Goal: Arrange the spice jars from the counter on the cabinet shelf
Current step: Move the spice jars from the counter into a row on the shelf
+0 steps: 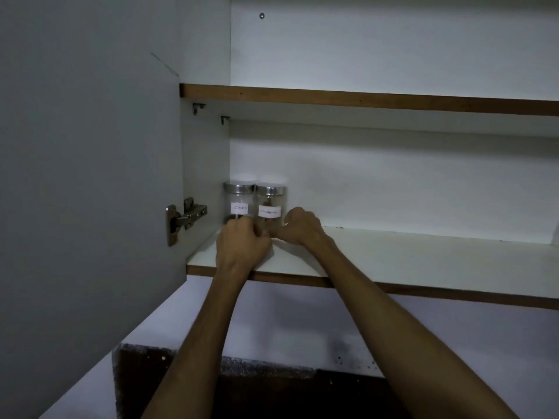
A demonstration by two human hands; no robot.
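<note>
Two clear spice jars with steel lids stand side by side at the back left of the lower cabinet shelf (393,258). The left jar (239,198) carries a white label that reads like "Cloves". The right jar (270,204) has a label I cannot read for sure. My left hand (242,243) is curled at the base of the left jar and hides its bottom. My right hand (299,226) is curled round the lower right side of the right jar, thumb up along the glass. Both hands nearly touch each other.
The cabinet door (90,176) hangs open on the left, its hinge (186,217) close to the jars. An upper shelf (363,99) runs above. Below the cabinet lie a white wall and a dark counter edge (242,373).
</note>
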